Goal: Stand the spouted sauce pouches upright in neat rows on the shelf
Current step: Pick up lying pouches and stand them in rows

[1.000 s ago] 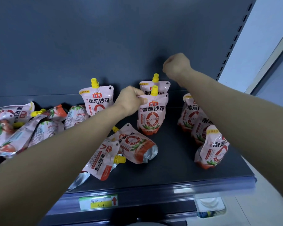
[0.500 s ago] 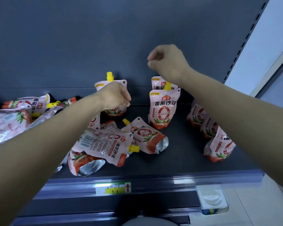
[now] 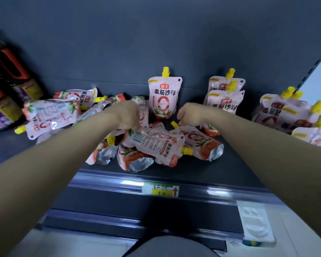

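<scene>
Reaching over the shelf (image 3: 174, 182), we see our left hand (image 3: 127, 115) curled down onto a flat-lying pouch (image 3: 156, 143) in the loose heap near the shelf's front edge; its fingers are hidden, so we cannot tell if they clamp it. Our right hand (image 3: 190, 114) hovers just beside it, fingers curled together, holding nothing visible. One upright pouch (image 3: 164, 95) stands against the shelf's back wall.

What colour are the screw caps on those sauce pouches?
Yellow, seen clearly in the head view on the upright pouch and its cap.
</scene>
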Demonstrator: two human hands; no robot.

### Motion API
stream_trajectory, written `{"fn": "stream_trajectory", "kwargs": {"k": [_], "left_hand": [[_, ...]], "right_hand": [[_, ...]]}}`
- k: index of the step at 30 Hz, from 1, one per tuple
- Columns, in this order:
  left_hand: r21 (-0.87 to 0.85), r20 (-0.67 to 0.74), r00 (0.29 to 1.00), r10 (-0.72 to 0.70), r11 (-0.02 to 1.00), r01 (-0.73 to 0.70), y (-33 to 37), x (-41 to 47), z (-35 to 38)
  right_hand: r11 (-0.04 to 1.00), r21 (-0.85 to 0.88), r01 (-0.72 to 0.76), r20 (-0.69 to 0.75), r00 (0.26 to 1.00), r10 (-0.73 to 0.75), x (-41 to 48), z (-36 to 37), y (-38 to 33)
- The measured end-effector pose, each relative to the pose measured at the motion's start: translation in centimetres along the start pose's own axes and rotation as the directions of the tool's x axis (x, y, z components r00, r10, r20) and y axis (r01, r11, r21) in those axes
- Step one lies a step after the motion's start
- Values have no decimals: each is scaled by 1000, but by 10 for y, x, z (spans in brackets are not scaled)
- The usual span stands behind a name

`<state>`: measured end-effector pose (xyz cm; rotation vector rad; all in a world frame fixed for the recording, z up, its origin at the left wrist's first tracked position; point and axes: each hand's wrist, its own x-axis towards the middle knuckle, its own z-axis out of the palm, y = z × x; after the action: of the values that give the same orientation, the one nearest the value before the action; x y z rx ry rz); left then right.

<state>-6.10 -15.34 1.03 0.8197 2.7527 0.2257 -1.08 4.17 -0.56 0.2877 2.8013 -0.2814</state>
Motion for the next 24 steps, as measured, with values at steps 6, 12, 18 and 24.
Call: {"fn": "stream_trajectory", "kwargs": {"k": [6,12,18,24], "left_hand": [[-70,-39,973,227,971,-229,-1,-13,9],[-189,94,928,361,921,-340,18,-26,24],[24,171,912,374,923,-383,17,-26,36],[204,80,905,418,882,-426,26,-25,55]], "right_hand": [[990,-138,-6,142,989,26,8,12,-3],[995,-102,-7,107,994,18,17,22,-3],[995,-98,-28,121,992,40,22,25,2],[997,-67,-39,69,997,43,34,34,8]]}}
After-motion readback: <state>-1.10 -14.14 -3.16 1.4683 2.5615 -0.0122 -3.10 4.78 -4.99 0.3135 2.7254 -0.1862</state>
